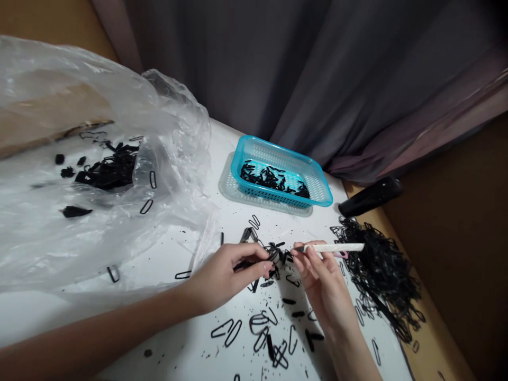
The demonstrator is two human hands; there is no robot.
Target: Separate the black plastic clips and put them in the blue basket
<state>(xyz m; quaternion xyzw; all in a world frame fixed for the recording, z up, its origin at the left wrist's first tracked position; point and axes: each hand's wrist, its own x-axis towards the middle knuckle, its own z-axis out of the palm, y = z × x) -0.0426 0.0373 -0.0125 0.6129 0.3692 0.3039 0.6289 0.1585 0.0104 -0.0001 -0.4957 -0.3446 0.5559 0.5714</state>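
My left hand (234,275) is closed, with thumb and index finger pinching a small black loop-shaped piece (273,255). My right hand (323,272) grips a slim white stick-like tool (337,247) between thumb and fingers. Its dark end points left toward the pinched piece, with a small gap between the hands. A pinkish rounded bit (341,254) shows just behind the right fingers; what it belongs to is hidden. Beneath and in front of both hands lie scattered black loops (233,333), short black strips (270,346) and fine black crumbs on the white tabletop (178,338).
A blue perforated basket (323,185) with black pieces inside stands on a pale tray (228,182) at the back. Tangled black loops (384,275) are heaped at the right edge, near a black cylinder (371,197). Clear plastic sheeting (174,132) covers the left, with black scraps (113,166).
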